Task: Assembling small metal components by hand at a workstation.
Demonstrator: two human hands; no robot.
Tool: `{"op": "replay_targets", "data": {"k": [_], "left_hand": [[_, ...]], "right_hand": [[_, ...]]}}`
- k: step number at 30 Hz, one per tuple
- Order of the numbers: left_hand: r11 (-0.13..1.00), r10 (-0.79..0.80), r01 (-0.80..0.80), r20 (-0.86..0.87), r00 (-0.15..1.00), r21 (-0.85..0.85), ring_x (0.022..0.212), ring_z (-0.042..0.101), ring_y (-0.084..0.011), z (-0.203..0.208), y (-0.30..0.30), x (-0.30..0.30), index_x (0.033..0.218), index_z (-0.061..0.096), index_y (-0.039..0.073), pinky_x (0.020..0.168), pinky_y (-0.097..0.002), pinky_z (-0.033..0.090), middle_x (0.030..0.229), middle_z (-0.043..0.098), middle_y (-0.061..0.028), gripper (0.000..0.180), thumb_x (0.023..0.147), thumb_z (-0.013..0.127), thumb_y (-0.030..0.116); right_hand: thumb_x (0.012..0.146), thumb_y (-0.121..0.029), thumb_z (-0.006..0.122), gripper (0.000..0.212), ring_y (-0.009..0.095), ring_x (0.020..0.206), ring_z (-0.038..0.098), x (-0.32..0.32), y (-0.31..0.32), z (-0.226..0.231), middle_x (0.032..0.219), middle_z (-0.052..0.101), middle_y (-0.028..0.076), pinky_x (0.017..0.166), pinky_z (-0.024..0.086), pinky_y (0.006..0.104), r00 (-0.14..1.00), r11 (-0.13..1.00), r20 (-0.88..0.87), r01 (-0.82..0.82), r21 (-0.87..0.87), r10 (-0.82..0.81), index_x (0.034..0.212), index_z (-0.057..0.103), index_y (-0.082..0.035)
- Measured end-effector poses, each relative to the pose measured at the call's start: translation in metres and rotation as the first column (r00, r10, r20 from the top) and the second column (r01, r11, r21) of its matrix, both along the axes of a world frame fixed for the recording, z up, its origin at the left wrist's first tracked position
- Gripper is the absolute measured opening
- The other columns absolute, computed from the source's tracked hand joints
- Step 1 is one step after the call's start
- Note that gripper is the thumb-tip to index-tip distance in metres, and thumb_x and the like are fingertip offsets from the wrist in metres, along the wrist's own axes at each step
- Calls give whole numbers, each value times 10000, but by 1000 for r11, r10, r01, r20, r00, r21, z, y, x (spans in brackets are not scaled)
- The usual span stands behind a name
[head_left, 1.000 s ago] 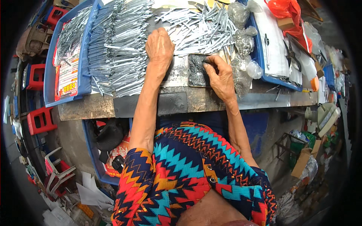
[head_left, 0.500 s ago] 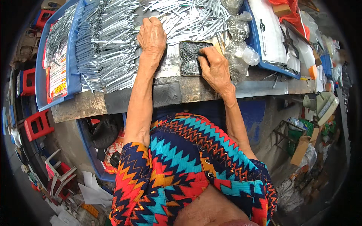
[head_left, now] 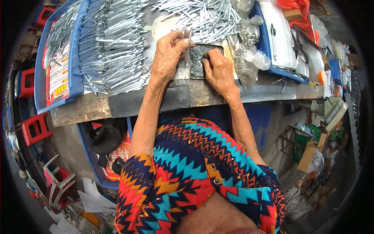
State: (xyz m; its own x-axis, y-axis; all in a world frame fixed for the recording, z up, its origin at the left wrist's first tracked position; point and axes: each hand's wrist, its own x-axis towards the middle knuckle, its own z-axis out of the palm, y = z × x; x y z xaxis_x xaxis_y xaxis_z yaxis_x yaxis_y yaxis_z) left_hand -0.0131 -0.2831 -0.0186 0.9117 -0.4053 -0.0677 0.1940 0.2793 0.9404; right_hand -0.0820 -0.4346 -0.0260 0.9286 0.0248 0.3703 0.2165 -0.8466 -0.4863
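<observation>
My left hand [head_left: 168, 56] pinches a slim metal strip [head_left: 184, 33] whose end stands up above the fingertips, just left of a shallow rectangular tin [head_left: 191, 74]. Small grey metal pins [head_left: 197, 58] fill that tin. At its right side is my right hand [head_left: 221, 72], fingers bent and pressed together over the pins; whatever they grip is hidden. Beyond both hands lies a loose pile of shiny metal strips [head_left: 210, 23]. Dense rows of similar strips [head_left: 122, 50] are stacked to the left of my left hand.
A blue tray [head_left: 74, 87] with more strips stands at the far left. On the right are clear plastic bags [head_left: 246, 64] and a blue tray [head_left: 265, 50] holding pliers [head_left: 300, 48]. A pale rounded piece [head_left: 161, 27] lies beyond my left hand. The worktable's edge [head_left: 150, 101] runs in front of me.
My left hand has moved right, from beside the stacked strips to the tin, and a strip now shows upright in its fingers. My right hand stays over the pins.
</observation>
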Motion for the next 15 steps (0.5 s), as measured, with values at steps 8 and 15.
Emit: {"op": "replay_targets", "data": {"k": [8, 15], "left_hand": [[993, -112, 110, -59, 992, -35, 538, 393, -11, -4, -6, -3, 972, 570, -15, 478, -146, 295, 755, 597, 3, 236, 837, 577, 179], [985, -166, 164, -42, 985, -51, 548, 408, -10, -1, -9, -6, 949, 570, -11, 484, -151, 308, 727, 590, 1, 243, 833, 588, 202]], "right_hand": [[791, -65, 563, 111, 242, 583, 538, -5, -2, 16, 666, 533, 155, 539, 409, 336, 975, 884, -217, 148, 442, -55, 816, 518, 33], [795, -49, 565, 92, 94, 560, 419, -3, 1, 22, 626, 484, 33, 507, 364, 251, 979, 823, -205, 118, 555, -2, 828, 527, 29]]}}
